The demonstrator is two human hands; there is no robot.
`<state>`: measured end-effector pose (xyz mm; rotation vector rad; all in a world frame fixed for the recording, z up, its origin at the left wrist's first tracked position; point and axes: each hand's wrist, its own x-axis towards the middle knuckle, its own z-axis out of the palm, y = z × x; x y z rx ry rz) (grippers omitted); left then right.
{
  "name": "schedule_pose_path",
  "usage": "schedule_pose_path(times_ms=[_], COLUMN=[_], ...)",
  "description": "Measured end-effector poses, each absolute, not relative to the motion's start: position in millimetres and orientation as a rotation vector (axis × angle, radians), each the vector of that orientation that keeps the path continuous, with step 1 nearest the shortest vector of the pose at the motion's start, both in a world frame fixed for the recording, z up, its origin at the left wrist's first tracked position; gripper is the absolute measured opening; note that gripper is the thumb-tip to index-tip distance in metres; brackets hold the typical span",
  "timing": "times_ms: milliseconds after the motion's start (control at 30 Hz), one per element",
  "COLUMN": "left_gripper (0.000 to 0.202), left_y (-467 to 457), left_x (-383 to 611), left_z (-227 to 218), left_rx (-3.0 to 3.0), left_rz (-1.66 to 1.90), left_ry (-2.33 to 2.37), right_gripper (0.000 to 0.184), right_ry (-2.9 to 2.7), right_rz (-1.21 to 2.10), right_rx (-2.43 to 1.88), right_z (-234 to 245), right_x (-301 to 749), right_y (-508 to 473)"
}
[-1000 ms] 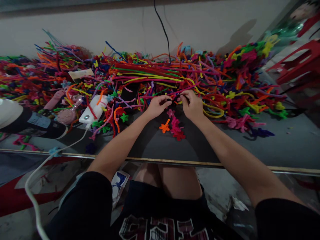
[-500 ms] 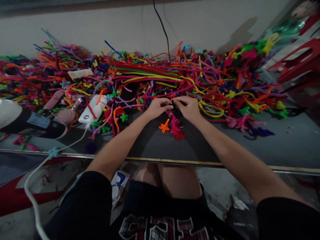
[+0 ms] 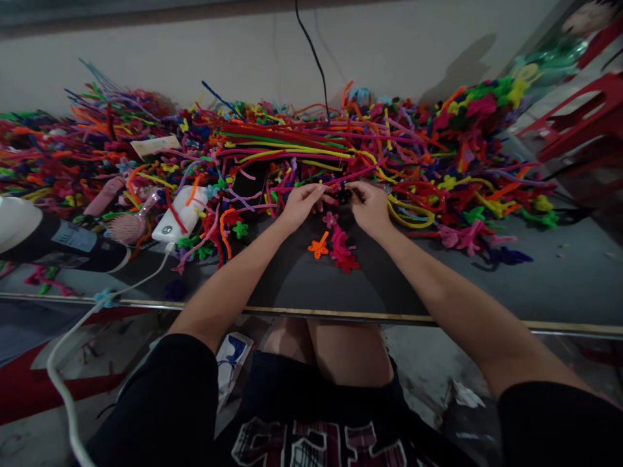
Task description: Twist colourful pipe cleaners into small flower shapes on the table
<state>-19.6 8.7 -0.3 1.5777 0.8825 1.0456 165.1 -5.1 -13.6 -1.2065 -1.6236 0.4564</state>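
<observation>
Between my two hands is a small dark pipe-cleaner flower (image 3: pixel 342 194), its loops facing up. My left hand (image 3: pixel 305 206) pinches at its left side, fingers curled together. On the other side, the thumb and fingers of my right hand (image 3: pixel 370 207) close on its right edge. Just below on the dark tabletop lie an orange pipe-cleaner flower (image 3: pixel 318 246) and a small pile of pink flowers (image 3: pixel 340 243) with a red flower (image 3: pixel 348 263) at the bottom.
Behind my hands, straight pipe cleaners (image 3: pixel 287 144) lie across a long colourful heap. Left stand a white power bank (image 3: pixel 180 214) with a cable, a pink hairbrush (image 3: pixel 129 227) and a dark bottle (image 3: pixel 73 237). A red plastic chair (image 3: pixel 579 117) is at the right.
My hands have parted slightly, and the dark flower now shows between them. A pink flower below has come into clearer view. The things on the table have stayed put.
</observation>
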Motion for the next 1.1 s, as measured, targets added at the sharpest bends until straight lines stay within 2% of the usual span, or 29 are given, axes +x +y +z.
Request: schedule_pose_path(times_ms=[200, 500, 633, 967, 1100], left_gripper=[0.044, 0.020, 0.016, 0.017, 0.026], left_y=[7.8, 8.3, 8.1, 10.0, 7.2], left_x=[-17.8, -14.0, -15.0, -14.6, -17.8], left_z=[-1.0, -5.7, -5.0, -8.7, -4.1], left_rx=[1.610, 1.675, 1.676, 1.673, 1.760], left_rz=[1.030, 1.062, 1.046, 1.098, 1.128], left_ry=[0.834, 0.950, 0.964, 1.008, 1.085], right_gripper=[0.022, 0.021, 0.023, 0.028, 0.025], right_ry=[-1.621, -1.740, -1.826, -1.885, -1.788], right_rz=[0.425, 0.376, 0.350, 0.479, 0.588], right_rx=[-1.202, -1.194, -1.191, -1.067, -1.061], right_z=[-14.0, -8.9, -8.3, -4.7, -1.5], right_x=[165.4, 161.0, 161.2, 164.4, 160.8], right_y=[-4.9, -14.7, -15.6, -17.9, -18.6])
